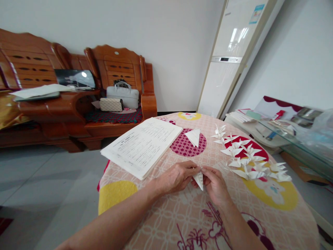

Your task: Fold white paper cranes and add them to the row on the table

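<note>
A small piece of folded paper (199,180) with print on it is pinched between both hands, its narrow point aimed toward me. My left hand (179,176) grips its upper left edge with thumb and forefinger. From the other side, my right hand (214,182) pinches the top edge, fingers partly hidden behind the paper. Beyond the hands lies a white folded paper triangle (194,137). Several finished paper cranes (244,152) sit grouped at the right of the table. To the left is a stack of printed sheets (142,146).
The round table wears a patterned pink cloth (161,215). Behind it on the left stand carved wooden chairs (117,66), one holding a grey handbag (123,95). At right is a glass-topped side table (291,139) with papers and bags. A tall white air conditioner (221,80) stands in the corner.
</note>
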Demonstrator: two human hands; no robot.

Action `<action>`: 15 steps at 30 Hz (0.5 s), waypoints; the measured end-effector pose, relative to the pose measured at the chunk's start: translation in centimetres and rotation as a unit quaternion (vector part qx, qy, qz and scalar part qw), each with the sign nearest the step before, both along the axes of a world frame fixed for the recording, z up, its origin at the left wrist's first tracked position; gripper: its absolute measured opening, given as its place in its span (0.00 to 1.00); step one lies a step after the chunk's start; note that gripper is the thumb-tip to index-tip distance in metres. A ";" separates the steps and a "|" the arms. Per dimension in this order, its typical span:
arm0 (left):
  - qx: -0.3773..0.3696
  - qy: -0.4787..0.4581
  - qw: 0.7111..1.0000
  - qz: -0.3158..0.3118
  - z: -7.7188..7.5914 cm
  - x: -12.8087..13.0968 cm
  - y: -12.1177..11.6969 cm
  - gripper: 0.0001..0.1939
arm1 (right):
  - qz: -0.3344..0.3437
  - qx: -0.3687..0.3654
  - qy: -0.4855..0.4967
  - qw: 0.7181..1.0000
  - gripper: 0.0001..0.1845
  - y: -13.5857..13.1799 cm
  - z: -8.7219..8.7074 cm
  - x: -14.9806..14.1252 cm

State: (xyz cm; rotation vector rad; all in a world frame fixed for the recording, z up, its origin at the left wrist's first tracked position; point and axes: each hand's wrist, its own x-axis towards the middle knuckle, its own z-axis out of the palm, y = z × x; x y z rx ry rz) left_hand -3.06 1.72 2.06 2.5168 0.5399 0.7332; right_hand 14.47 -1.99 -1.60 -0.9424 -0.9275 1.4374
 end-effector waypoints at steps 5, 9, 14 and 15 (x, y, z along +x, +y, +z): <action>-0.079 -0.063 0.995 0.014 0.3 0.0 -0.2 0.17 | -0.005 0.011 -0.021 1.000 0.11 0.0 0.4 0.0; -0.272 -0.167 0.945 0.077 -0.3 0.0 0.2 0.20 | -0.034 0.015 -0.038 0.999 0.11 -0.1 0.6 0.0; -0.477 -0.223 0.842 0.117 -0.9 0.3 0.9 0.16 | -0.039 0.037 -0.076 0.996 0.13 -0.1 0.6 -0.3; -0.497 -0.223 0.830 0.117 -1.0 0.4 0.9 0.17 | -0.037 0.047 -0.085 0.995 0.14 0.0 0.6 -0.3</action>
